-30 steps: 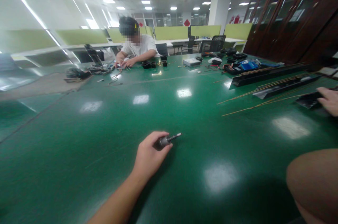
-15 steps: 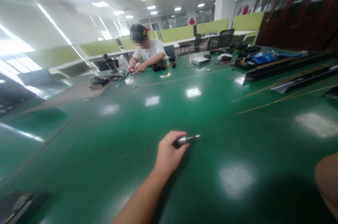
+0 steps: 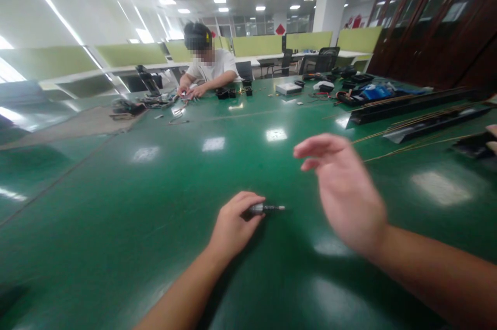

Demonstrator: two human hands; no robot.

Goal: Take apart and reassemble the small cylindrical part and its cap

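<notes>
In the middle of the green table, my left hand (image 3: 236, 224) is closed around the barrel of a slim metal screwdriver (image 3: 267, 208). It lies low over the tabletop, with its narrow dark shaft and bright tip pointing right. The handle end is hidden in my palm. Raised above the table to the right of the tip is my right hand (image 3: 347, 190), slightly blurred. Its fingers are apart and curved towards the left, with nothing in them. A gap separates it from the screwdriver.
Across the table (image 3: 174, 174) a person (image 3: 212, 63) works with both hands on small parts. At the right lie black channels (image 3: 407, 104), thin brass-coloured rods (image 3: 411, 151) and a blue bag (image 3: 376, 91). A white box (image 3: 288, 89) stands further back. Part of another hand (image 3: 492, 135) shows at the right edge.
My right hand has come up from the lower right edge over the table, near the screwdriver. My left hand keeps its hold. The view has turned slightly.
</notes>
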